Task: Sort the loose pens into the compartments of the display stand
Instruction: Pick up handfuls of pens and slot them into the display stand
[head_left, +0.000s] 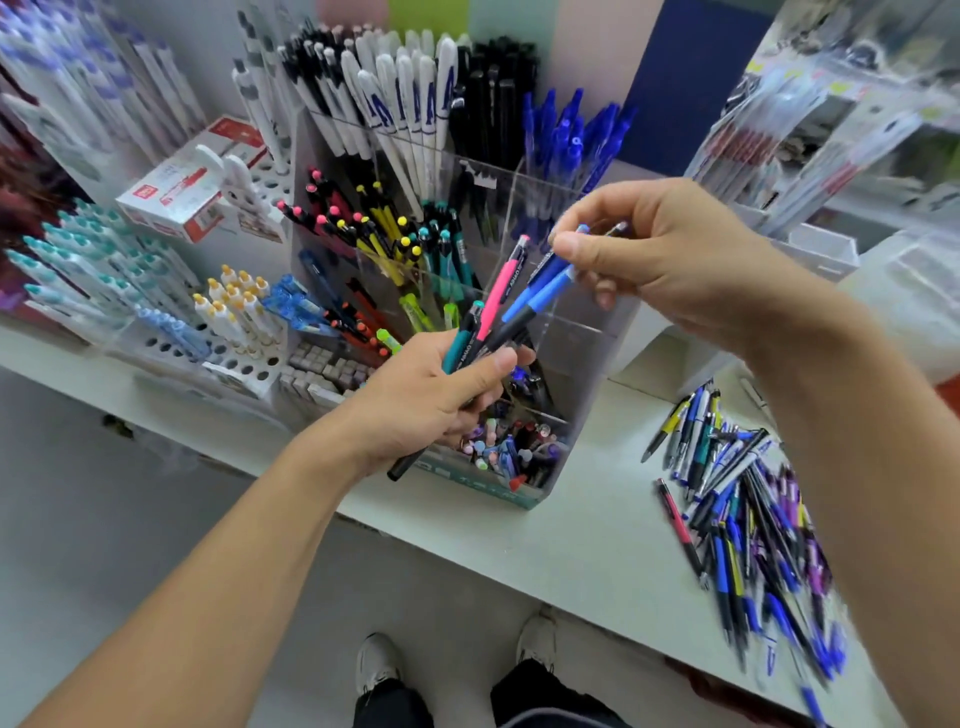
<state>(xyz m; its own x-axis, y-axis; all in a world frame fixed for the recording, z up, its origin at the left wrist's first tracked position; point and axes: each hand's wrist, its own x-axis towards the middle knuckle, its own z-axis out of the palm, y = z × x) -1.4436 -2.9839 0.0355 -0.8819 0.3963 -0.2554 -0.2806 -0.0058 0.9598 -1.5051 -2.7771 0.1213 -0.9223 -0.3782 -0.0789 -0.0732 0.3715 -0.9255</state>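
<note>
The left hand (431, 400) holds a fanned bundle of pens (491, 322), fingers curled round their lower barrels: a teal one, a pink one, a black one and two blue-topped ones. My right hand (665, 260) pinches the upper end of the blue pen (545, 283) between thumb and fingertips; that pen sits at the outer edge of the fan and its lower part runs down into the left grip. A second thin tip shows just past the right fingers, and I cannot tell whether it is held.

Directly under both grips stands the clear display stand (582, 332), its compartments stocked by colour beyond the bundle and mixed nearest me. To the right of the right grip, on the worktop (587, 540), lies the loose pile of pens (748, 525), well apart from the stand.

Risks, in my judgement: drawing the blue pen could drag its neighbours out of the left grip, since the barrels lie touching; a loosened pen would drop into the mixed front compartment. The transparent dividers make it easy to misjudge which compartment lies below.

Not verifiable: the right edge of the pile is blurred, pen markings are mostly unreadable, and the left hand hides the near compartments behind it.
</note>
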